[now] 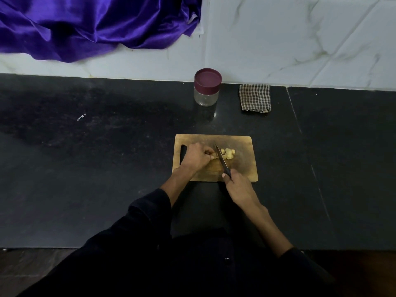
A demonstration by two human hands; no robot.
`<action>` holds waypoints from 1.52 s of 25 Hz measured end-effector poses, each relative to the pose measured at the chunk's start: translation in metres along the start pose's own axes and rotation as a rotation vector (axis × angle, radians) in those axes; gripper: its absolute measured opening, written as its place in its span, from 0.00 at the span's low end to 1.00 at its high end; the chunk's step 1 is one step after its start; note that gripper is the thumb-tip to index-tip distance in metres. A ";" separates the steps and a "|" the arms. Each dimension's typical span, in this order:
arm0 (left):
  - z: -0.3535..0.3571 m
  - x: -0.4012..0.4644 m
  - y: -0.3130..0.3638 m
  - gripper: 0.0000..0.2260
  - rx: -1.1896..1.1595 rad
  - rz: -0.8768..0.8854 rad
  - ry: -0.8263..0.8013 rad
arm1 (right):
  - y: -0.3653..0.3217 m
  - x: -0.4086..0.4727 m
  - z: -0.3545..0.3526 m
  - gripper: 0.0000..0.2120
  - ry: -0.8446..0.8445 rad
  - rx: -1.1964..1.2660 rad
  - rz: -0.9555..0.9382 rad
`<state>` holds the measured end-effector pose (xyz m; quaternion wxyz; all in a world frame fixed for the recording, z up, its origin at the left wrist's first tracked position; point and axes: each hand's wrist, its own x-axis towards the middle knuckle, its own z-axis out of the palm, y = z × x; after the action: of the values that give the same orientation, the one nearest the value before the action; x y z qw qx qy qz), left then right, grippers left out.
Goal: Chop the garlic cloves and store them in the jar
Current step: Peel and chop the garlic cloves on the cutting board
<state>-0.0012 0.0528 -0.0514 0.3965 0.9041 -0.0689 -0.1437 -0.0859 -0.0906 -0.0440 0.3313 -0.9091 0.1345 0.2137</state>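
Note:
A wooden cutting board (242, 168) lies on the black counter. My left hand (196, 156) has its fingers curled over a garlic clove (214, 155) and pins it to the board. My right hand (236, 186) grips the black handle of a small knife (221, 158), whose blade stands on the board just right of the left fingertips. A small heap of chopped garlic pieces (228, 153) lies right of the blade. A clear jar (207, 87) with a maroon lid on it stands behind the board, near the wall.
A checkered cloth (255, 97) lies folded to the right of the jar against the wall. Purple satin fabric (90, 24) drapes over the back ledge at the upper left. The counter's front edge runs just below my forearms.

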 end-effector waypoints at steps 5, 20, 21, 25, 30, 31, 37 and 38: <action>0.000 -0.001 0.001 0.09 -0.003 -0.013 0.013 | 0.000 0.001 0.001 0.12 -0.004 -0.019 -0.011; 0.000 -0.001 0.001 0.08 0.040 0.039 0.007 | -0.026 0.018 0.005 0.11 0.090 -0.182 -0.059; 0.000 -0.001 0.001 0.08 0.041 0.038 0.013 | -0.027 0.020 0.005 0.11 0.087 -0.175 -0.056; 0.001 -0.002 0.005 0.09 0.048 0.019 0.030 | -0.023 0.018 0.008 0.11 0.080 -0.161 -0.056; 0.000 0.000 0.006 0.10 0.058 -0.024 0.010 | -0.011 0.007 0.010 0.10 0.051 -0.160 -0.024; 0.000 0.001 0.006 0.10 0.060 -0.027 0.010 | -0.008 0.004 0.010 0.10 0.044 -0.164 -0.014; -0.001 0.001 0.007 0.10 0.072 -0.016 -0.005 | -0.010 0.008 0.008 0.10 0.042 -0.169 -0.006; -0.002 0.000 0.007 0.10 0.071 -0.011 -0.003 | -0.014 0.012 0.008 0.10 0.037 -0.169 -0.009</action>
<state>-0.0003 0.0491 -0.0454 0.3630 0.9179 -0.0694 -0.1447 -0.0722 -0.0768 -0.0477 0.2520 -0.9382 0.1182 0.2058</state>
